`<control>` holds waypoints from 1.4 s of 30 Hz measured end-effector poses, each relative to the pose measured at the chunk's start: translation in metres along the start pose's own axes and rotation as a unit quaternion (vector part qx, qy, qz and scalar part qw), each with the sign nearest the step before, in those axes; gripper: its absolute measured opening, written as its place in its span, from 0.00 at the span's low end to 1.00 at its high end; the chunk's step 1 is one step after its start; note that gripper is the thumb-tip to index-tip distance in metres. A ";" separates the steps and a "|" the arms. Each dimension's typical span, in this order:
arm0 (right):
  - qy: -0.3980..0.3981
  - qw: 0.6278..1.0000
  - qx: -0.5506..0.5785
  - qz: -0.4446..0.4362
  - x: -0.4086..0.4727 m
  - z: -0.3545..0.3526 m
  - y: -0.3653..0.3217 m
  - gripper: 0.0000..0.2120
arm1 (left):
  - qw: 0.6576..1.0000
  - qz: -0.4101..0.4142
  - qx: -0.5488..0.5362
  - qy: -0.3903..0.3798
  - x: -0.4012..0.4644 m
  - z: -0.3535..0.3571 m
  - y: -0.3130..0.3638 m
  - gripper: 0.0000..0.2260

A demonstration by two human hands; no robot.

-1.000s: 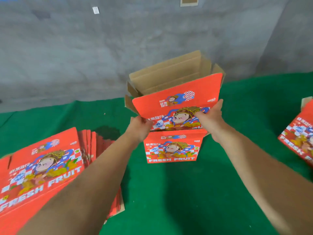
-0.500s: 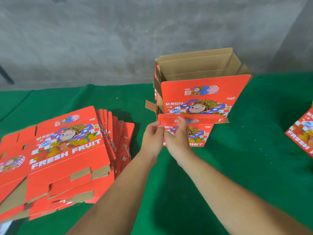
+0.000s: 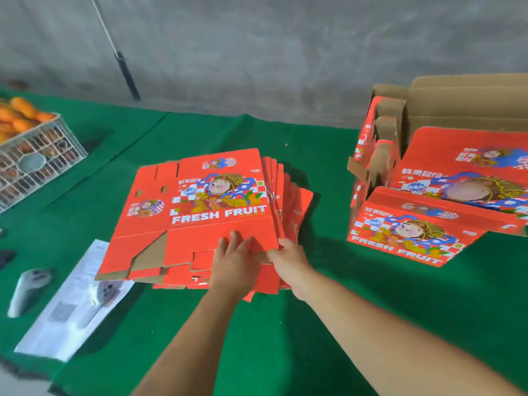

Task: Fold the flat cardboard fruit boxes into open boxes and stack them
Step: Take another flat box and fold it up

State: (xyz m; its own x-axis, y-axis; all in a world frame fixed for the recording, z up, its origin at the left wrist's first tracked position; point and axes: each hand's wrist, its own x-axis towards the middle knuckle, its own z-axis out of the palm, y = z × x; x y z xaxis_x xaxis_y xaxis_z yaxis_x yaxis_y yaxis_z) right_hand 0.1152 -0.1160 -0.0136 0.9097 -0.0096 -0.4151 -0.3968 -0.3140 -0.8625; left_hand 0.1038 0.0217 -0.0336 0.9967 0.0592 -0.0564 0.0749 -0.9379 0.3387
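Since I let go of the folded boxes, now far right, my left hand lies flat on the flat stack; my right hand pinches its near-right edge, green desk bare nearer me.

Stack of flat red cardboard fruit boxes lies mid-table on the green cloth, fanned out toward the right so the edges of the lower sheets show. Top sheet is print side up: cartoon figure, white "FRESH FRUIT" lettering, blue and white checker pattern, brown corrugated edges at the near flaps. Its near right corner sits slightly above the sheets below. Folded red open boxes stand stacked at the right, well apart from the flat pile. Same print on the front faces, brown cardboard interiors open upward. The upper box sits skewed on the lower one and overhangs it on the right.
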 end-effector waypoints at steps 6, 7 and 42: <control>0.030 0.994 0.096 0.039 0.021 0.007 0.000 0.08 | 0.996 0.057 -0.016 -0.069 -0.009 0.017 -0.016 0.39; 0.041 0.994 0.099 0.030 0.023 0.006 0.003 0.07 | 0.994 0.073 -0.027 -0.072 -0.012 0.020 -0.014 0.38; 0.284 0.929 0.007 -0.238 -0.091 -0.209 -0.061 0.40 | 0.793 0.077 -0.604 -0.027 -0.099 -0.066 0.226 0.15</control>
State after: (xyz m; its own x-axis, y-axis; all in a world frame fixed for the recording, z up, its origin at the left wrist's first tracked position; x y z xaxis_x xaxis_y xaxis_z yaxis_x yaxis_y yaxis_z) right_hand 0.0824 -0.2946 0.1369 0.8984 -0.3739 0.2302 0.0683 -0.3988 -0.9145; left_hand 0.0243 -0.1732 0.1104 0.9966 -0.0697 0.0440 -0.0383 0.0804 0.9960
